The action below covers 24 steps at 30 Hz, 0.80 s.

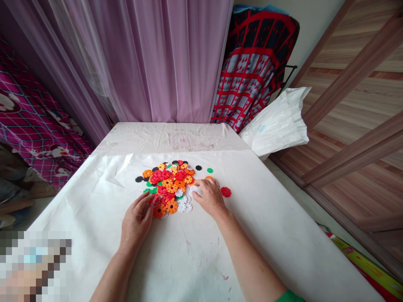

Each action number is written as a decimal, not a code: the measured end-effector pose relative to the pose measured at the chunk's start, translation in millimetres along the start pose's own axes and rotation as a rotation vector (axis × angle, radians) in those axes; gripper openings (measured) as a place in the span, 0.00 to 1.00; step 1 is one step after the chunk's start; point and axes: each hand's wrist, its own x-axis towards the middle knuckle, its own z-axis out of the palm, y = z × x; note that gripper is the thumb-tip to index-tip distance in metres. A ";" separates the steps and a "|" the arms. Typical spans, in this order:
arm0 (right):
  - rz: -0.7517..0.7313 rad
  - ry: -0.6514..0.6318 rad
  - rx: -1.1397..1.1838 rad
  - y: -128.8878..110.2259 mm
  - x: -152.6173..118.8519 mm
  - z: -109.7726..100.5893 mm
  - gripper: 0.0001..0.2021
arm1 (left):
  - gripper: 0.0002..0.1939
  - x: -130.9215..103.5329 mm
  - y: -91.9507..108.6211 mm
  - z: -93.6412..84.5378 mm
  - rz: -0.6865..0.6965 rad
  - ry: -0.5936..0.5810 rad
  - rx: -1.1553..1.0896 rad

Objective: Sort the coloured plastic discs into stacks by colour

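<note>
A heap of notched plastic disc pieces point(171, 184) in red, orange, white, green and black lies on the white-covered table point(189, 247). My left hand point(137, 216) rests at the near left edge of the heap, fingers apart and touching red pieces there. On the right side, my right hand point(209, 196) curves over the edge of the heap beside some white discs point(184, 205), its fingers apart. An orange disc shows partly behind that hand. I see no piece gripped in either hand.
Loose beside the heap lie a black disc point(198, 167), a green disc point(210, 170) and a red disc point(226, 192). A white sack point(277, 123) stands at the table's far right corner. Purple curtains point(163, 63) hang behind, and wooden cabinet doors point(355, 105) are at right.
</note>
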 end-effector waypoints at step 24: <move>-0.003 0.039 -0.032 29.4 -40.9 -16.1 0.05 | 0.19 -0.1 -2.5 1.1 0.000 -0.003 0.030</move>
